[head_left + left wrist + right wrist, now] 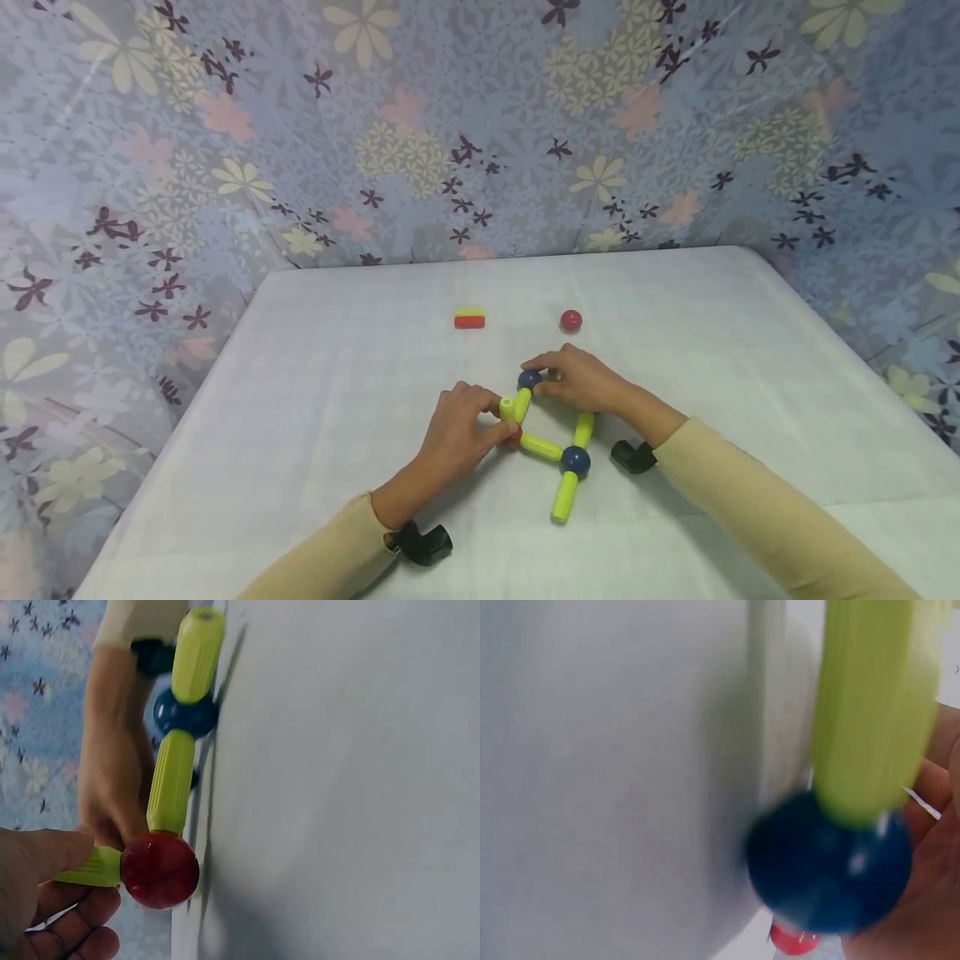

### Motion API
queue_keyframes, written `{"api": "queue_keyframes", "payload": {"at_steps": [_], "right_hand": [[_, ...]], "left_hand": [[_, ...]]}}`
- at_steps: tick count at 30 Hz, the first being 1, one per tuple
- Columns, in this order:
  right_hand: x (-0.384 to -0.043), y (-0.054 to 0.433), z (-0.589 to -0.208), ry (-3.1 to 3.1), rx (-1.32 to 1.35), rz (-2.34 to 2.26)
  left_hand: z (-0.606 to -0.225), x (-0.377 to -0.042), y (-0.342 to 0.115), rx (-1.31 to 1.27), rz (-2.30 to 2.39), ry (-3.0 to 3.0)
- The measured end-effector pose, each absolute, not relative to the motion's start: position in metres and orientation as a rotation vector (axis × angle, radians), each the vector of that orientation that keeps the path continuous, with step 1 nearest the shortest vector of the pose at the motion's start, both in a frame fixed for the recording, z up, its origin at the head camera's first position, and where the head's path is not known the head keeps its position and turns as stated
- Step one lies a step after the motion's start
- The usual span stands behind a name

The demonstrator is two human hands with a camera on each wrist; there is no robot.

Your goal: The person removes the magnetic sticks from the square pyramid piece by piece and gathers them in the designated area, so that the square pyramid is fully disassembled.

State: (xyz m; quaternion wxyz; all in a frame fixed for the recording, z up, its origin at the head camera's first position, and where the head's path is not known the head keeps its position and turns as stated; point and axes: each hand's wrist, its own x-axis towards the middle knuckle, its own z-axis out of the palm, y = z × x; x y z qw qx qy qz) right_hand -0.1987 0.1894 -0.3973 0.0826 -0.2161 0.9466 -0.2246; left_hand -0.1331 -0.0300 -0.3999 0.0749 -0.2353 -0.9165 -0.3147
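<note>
A magnetic building toy of yellow-green rods and balls sits mid-table. My left hand (457, 429) pinches an upright yellow-green rod (507, 408) that is joined to a red ball (160, 870). From that ball one rod (542, 447) runs to the near blue ball (575, 461); another rod (522, 406) leads to the far blue ball (529, 380). Thumb and index finger of my right hand (585, 382) grip the far blue ball. Two more rods extend from the near blue ball: a free one (564, 498) toward me, another (584, 429) partly hidden under the right hand.
Farther back on the white-covered table (337, 350) lie a red rod (469, 322) beside a yellow one (470, 312), and a loose red ball (571, 321). Flowered cloth (420, 125) hangs behind the table. Black wrist mounts (423, 544) stick out below both sleeves.
</note>
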Motion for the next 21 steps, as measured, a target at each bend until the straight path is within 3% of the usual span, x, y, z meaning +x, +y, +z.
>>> {"api": "queue_keyframes", "payload": {"at_steps": [12, 21], "right_hand": [[-0.186, 0.203, -0.397, 2.912, -0.408, -0.666], [-0.181, 0.196, -0.397, 2.948, -0.386, -0.703]], "left_hand": [[-0.399, -0.185, -0.034, -0.551, -1.101, -2.777], [-0.402, -0.200, -0.033, -0.487, -1.150, -2.836]]}}
